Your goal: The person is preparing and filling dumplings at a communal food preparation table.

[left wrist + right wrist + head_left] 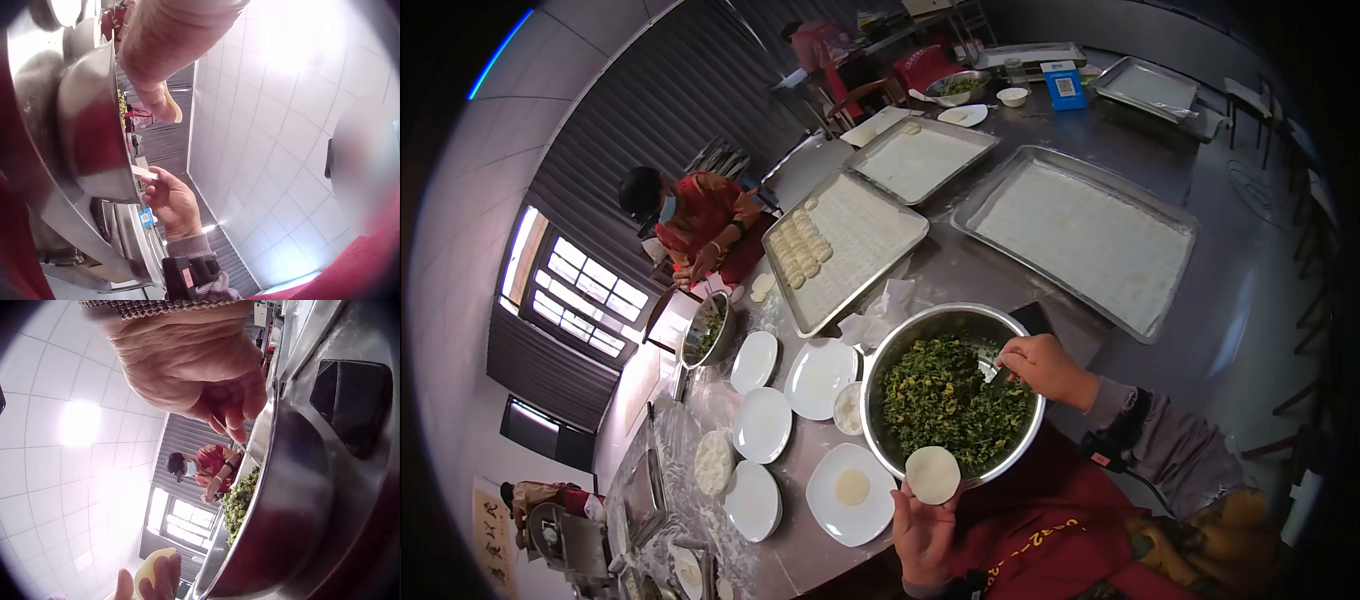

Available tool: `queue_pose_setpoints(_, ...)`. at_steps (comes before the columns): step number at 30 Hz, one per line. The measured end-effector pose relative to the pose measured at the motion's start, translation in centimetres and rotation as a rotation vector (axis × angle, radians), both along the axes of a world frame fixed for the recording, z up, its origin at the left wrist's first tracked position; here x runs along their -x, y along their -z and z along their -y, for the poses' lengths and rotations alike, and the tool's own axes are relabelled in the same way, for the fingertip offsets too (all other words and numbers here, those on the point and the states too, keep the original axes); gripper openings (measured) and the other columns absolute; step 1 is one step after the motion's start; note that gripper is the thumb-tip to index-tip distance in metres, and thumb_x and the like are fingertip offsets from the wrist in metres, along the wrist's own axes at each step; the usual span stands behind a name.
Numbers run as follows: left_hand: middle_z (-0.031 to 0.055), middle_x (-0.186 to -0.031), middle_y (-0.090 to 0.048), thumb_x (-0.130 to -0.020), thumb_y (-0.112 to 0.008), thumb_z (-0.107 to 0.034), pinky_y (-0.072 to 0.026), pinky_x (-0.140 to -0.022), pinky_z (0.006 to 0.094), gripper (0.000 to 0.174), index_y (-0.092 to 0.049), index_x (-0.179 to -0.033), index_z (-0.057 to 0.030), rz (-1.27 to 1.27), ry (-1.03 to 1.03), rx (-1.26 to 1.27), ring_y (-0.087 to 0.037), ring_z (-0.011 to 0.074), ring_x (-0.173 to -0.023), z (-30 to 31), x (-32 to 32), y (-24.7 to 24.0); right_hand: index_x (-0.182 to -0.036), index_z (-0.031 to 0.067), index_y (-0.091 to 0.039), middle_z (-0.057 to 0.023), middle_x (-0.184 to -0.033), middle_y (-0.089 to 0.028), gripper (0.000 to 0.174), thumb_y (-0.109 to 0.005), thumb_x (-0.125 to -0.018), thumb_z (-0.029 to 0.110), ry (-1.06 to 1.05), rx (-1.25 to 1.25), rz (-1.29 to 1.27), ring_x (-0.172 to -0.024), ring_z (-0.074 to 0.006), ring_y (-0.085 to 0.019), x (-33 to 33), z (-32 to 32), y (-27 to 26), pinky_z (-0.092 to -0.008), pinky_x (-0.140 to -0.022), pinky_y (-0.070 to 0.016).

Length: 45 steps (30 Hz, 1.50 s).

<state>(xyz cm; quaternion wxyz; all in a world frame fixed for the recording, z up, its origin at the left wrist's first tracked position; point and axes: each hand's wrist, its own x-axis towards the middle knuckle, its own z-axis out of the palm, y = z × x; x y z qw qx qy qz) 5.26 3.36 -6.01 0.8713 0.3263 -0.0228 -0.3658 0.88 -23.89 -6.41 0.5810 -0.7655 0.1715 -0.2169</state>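
My left hand (pixel 925 535) holds a round, pale dough wrapper (pixel 932 475) on its fingers, beside the near rim of a large steel bowl (pixel 878 440). The right wrist view shows this wrapper (pixel 155 567) bent a little against the fingers, thumb apart. Chopped green filling (pixel 945 400) with yellow bits fills much of the bowl. Over the bowl's right side, my right hand (pixel 1040 365) grips a thin, flat metal utensil (pixel 145 172) between thumb and fingers. Its lower end is hidden inside the bowl. Another wrapper (pixel 852 487) lies on a white square plate (pixel 830 520).
Several white plates (pixel 763 425) and a small bowl of white powder (pixel 849 408) stand left of the steel bowl. Behind are a tray (pixel 880 250) with rows of dumplings and a floured tray (pixel 1090 235). A dark flat object (pixel 353 403) lies beside the bowl. Across the table works another person (pixel 700 225).
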Motion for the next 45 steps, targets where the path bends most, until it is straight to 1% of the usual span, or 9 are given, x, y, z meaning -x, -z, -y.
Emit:
queue_pose_setpoints(2, 0.0131, -0.132, -0.045, -0.091, -0.048, -0.046, -0.0356, -0.102, 0.0483, 0.062, -0.034, -0.131, -0.0013, -0.001, 0.009, -0.023, -0.043, 0.0281, -0.123, 0.5, -0.1, 0.1, -0.086, -0.0034, -0.063, -0.0078, -0.069, -0.063, 0.023, -0.05, -0.088, 0.016, -0.005, -0.122, 0.003, -0.06, -0.0117, -0.062, 0.1, -0.1, -0.2, -0.0265, -0.056, -0.0481)
queue_pose_setpoints(8, 0.0134, -0.132, -0.045, -0.091, -0.048, -0.047, -0.034, -0.103, 0.049, 0.062, -0.035, -0.131, -0.0014, -0.008, -0.009, -0.039, -0.043, 0.0285, -0.123, 1.5, -0.6, 0.3, -0.089, -0.0004, -0.063, -0.006, -0.07, -0.063, 0.021, -0.049, -0.09, 0.015, 0.014, -0.341, -0.059, -0.055, -0.0064, -0.058, 0.1, 0.3, 0.3, -0.0192, -0.047, -0.045)
queue_pose_setpoints(18, 0.0148, -0.134, -0.041, -0.092, -0.044, -0.05, -0.0307, -0.106, 0.0493, 0.064, -0.033, -0.132, -0.0012, 0.081, 0.004, -0.047, -0.039, 0.0294, -0.126, 3.1, -1.0, 0.1, -0.098, -0.0031, -0.058, -0.0135, -0.076, -0.064, 0.024, -0.05, -0.093, 0.019, -0.049, -0.772, 0.083, -0.054, -0.0088, -0.057, 0.9, 1.1, 0.2, -0.0211, -0.047, -0.0474)
queue_pose_setpoints(23, 0.0135, -0.135, -0.041, -0.092, -0.042, -0.048, -0.0289, -0.108, 0.0462, 0.063, -0.031, -0.133, -0.0015, 0.052, 0.038, 0.037, -0.038, 0.029, -0.127, 4.4, -1.0, -0.2, -0.099, -0.0064, -0.058, -0.0133, -0.08, -0.064, 0.015, -0.056, -0.086, 0.001, -0.016, -0.813, 0.15, -0.065, -0.0146, -0.063, 2.3, -0.5, -1.1, -0.0242, -0.059, -0.0522)
queue_pose_setpoints(27, 0.0143, -0.136, -0.039, -0.09, -0.043, -0.053, -0.0293, -0.107, 0.0472, 0.071, -0.027, -0.135, -0.0002, 0.007, 0.051, 0.128, -0.038, 0.0298, -0.127, 5.4, -0.8, -0.1, -0.097, -0.0001, -0.064, -0.0081, -0.086, -0.065, 0.017, -0.057, -0.082, -0.003, -0.065, -0.359, 0.108, -0.076, -0.0182, -0.062, 4.6, -2.9, -1.8, -0.0302, -0.072, -0.051)
queue_pose_setpoints(31, 0.0169, -0.133, -0.043, -0.086, -0.047, -0.058, -0.0307, -0.106, 0.0464, 0.078, -0.032, -0.133, 0.0026, -0.016, -0.005, 0.098, -0.041, 0.0298, -0.124, 5.6, -0.3, 0.1, -0.099, 0.0047, -0.065, -0.0099, -0.092, -0.063, 0.027, -0.058, -0.073, -0.001, -0.217, 0.66, 0.507, -0.081, -0.0267, -0.06, 5.8, -4.3, -0.5, -0.0379, -0.079, -0.0489)
queue_pose_setpoints(35, 0.018, -0.132, -0.044, -0.087, -0.046, -0.057, -0.0307, -0.106, 0.0432, 0.077, -0.034, -0.131, 0.0045, -0.031, -0.018, 0.118, -0.042, 0.03, -0.123, 5.1, 0.0, -0.4, -0.099, 0.0067, -0.064, -0.0105, -0.103, -0.06, 0.024, -0.059, -0.075, 0.007, -0.274, 0.969, 0.482, -0.083, -0.022, -0.059, 7.4, -6.4, -1.5, -0.0435, -0.085, -0.0469)
queue_pose_setpoints(42, 0.0211, -0.131, -0.043, -0.088, -0.045, -0.056, -0.0288, -0.107, 0.046, 0.076, -0.036, -0.128, 0.0082, -0.039, -0.123, 0.113, -0.041, 0.0325, -0.122, 3.7, -0.4, -0.3, -0.098, 0.006, -0.064, -0.0101, -0.101, -0.06, 0.021, -0.057, -0.079, 0.008, -0.32, 0.963, 0.487, -0.084, -0.0221, -0.059, 7.6, -5.9, -2.6, -0.0441, -0.086, -0.047)
queue_pose_setpoints(45, 0.0203, -0.129, -0.044, -0.087, -0.049, -0.055, -0.0316, -0.105, 0.0474, 0.077, -0.034, -0.128, 0.0089, -0.001, -0.212, 0.112, -0.042, 0.0321, -0.121, 2.3, -1.6, -0.1, -0.096, 0.0061, -0.065, -0.0097, -0.088, -0.063, 0.018, -0.059, -0.079, 0.005, -0.119, 0.714, 0.463, -0.077, -0.0246, -0.06, 7.3, -4.2, -2.6, -0.0387, -0.072, -0.0491)
